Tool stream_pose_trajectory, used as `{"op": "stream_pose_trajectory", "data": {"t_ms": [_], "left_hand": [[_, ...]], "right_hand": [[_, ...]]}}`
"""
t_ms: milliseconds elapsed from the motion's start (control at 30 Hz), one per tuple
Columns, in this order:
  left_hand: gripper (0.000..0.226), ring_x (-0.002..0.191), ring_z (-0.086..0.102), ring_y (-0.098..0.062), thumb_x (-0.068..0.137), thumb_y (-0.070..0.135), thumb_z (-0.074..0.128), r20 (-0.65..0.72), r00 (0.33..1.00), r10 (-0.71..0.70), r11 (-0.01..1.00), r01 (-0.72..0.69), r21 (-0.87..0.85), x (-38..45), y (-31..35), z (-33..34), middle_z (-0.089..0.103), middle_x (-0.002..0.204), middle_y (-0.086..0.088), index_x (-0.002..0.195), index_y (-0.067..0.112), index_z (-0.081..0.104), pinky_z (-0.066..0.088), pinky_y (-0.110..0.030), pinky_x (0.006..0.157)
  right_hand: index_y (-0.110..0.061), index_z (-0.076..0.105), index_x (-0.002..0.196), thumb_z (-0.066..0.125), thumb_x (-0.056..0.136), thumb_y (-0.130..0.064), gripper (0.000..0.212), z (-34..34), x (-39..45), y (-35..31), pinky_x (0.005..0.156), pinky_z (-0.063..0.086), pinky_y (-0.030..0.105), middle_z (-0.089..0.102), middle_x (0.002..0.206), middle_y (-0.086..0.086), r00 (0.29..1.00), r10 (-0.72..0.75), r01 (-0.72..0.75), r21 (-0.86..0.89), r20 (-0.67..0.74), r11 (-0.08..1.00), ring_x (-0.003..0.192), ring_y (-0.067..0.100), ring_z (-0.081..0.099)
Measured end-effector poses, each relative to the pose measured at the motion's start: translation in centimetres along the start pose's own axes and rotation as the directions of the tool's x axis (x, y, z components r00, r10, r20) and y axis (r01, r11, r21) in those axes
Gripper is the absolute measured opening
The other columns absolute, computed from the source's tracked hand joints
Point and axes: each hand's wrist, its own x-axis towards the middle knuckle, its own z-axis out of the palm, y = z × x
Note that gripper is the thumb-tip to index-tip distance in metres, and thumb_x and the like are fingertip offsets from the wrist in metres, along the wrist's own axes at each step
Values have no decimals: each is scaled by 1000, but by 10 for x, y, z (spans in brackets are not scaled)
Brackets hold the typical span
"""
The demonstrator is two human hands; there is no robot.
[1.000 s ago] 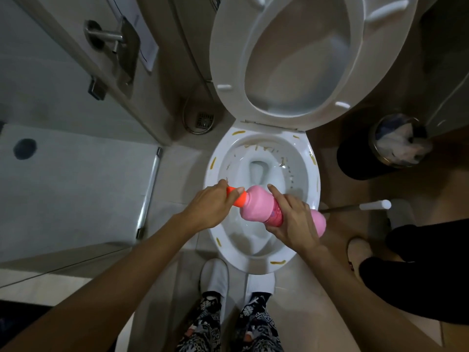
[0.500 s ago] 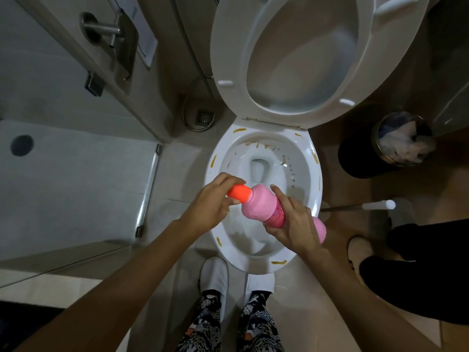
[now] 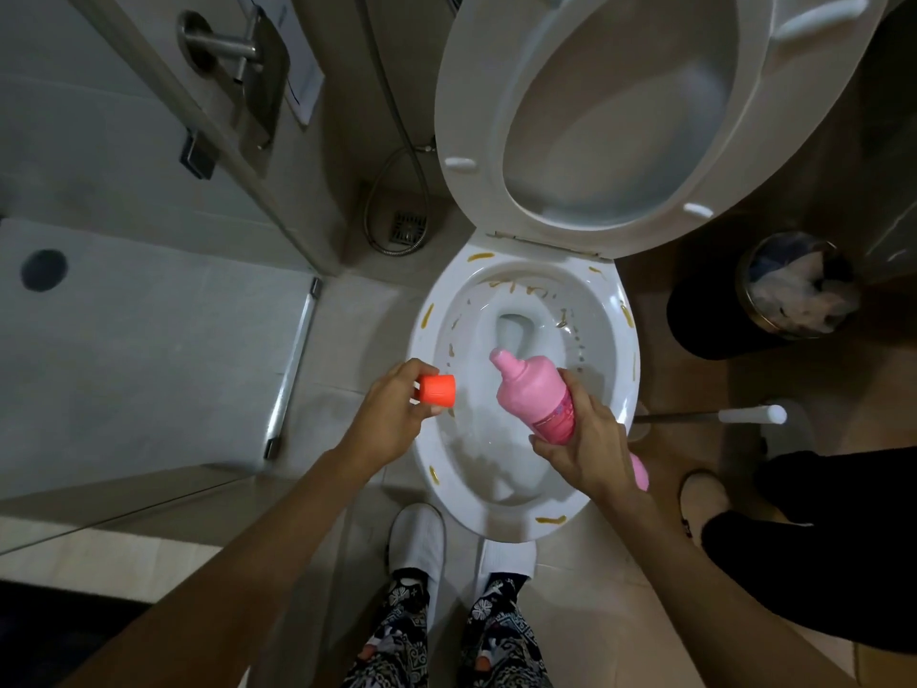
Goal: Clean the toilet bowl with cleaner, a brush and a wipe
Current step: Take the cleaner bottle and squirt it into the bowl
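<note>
Left hand (image 3: 392,419) closed around orange cap (image 3: 437,390), cap off and clear of bottle. Right hand (image 3: 585,446) clamped on pink bottle (image 3: 538,397), bare nozzle tilted up and away toward left hand, base poking out behind right wrist. Hands apart, a gap between cap and nozzle. Toilet bowl (image 3: 431,454) directly under and beyond both hands, yellow-brown streaks on rim and inner wall. Seat (image 3: 476,91) raised beyond the hands. Brush handle (image 3: 719,416) lying just right of right hand, beside the bowl. Bin (image 3: 789,290) farther right and beyond. White slippers (image 3: 417,538) below the hands.
</note>
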Motion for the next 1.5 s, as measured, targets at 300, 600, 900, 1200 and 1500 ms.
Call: {"op": "stream_pose_trajectory", "data": {"t_ms": [300,600,900,1200,1500], "left_hand": [[32,93,57,-21,80,-1,69,-42,998,-48,998,47,-31,9,-20,24,61,107,-6,109,7,57,37,-16,73],[36,90,50,-10,79,-9,67,-30,999,11,1000,-12,-15,13,-31,33,59,105,-1,110,6,59,32,3,68],[36,90,51,-11,79,-2,70,-53,999,6,1000,-8,-26,21,-37,32,62,107,-2,111,8,58,31,-11,72],[34,90,53,-12,79,-1,70,-67,998,-13,999,10,-43,21,-45,30,64,108,-5,110,7,59,34,-14,73],[34,90,56,-15,77,-8,67,-121,991,-54,997,46,-66,19,-52,18,64,102,-5,106,7,59,34,-5,69]], "right_hand": [[-20,39,135,83,64,-32,84,15,42,-6,68,45,31,63,96,6,989,144,-143,-26,35,989,78,27,61],[-14,43,131,85,66,-24,78,26,82,-9,75,46,30,63,103,9,974,207,-205,-30,94,978,88,29,62],[-17,43,127,83,68,-26,72,27,115,-9,81,52,37,61,99,7,955,263,-248,-117,134,962,85,27,62],[-25,41,123,81,64,-35,72,36,130,-18,83,54,45,63,99,6,935,314,-271,-239,166,932,87,31,63],[-26,30,139,79,67,-36,87,42,102,-22,81,50,36,63,101,9,932,256,-158,-349,256,924,91,32,61]]}}
